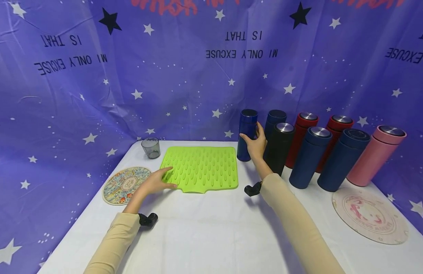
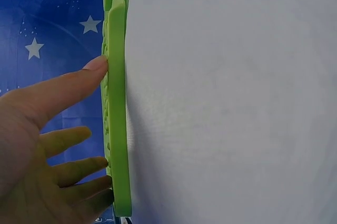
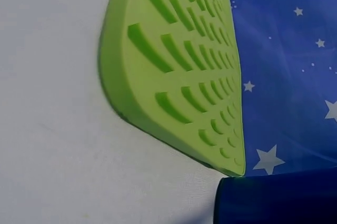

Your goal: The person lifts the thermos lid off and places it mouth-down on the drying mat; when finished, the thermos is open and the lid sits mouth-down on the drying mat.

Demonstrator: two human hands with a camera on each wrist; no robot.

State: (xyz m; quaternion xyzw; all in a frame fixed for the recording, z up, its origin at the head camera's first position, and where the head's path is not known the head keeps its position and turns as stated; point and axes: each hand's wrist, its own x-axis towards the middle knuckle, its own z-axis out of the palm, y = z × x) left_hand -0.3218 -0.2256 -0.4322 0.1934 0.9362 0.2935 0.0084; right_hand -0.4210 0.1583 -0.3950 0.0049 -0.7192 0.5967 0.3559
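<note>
White table (image 1: 201,232). Left hand (image 1: 155,183) spread against mat (image 1: 202,163), empty; right hand (image 1: 257,146) curled round blue bottle (image 1: 244,148) at mat's two o'clock. Apparent step: grasping; next needs steady lift.

The purple backdrop (image 1: 184,82) reads "ONLY EXCUSE" and "IS THAT" (the letters upside down).

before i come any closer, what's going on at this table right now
A person is handling a blue bottle: the right-hand grip is curled around it as it stands upright just beside the right edge of a green mat. The left-hand grip is spread open at the mat's left side. Seven other bottles stand farther right on the white table, and a grey glass stands near the mat's far left corner.
</note>
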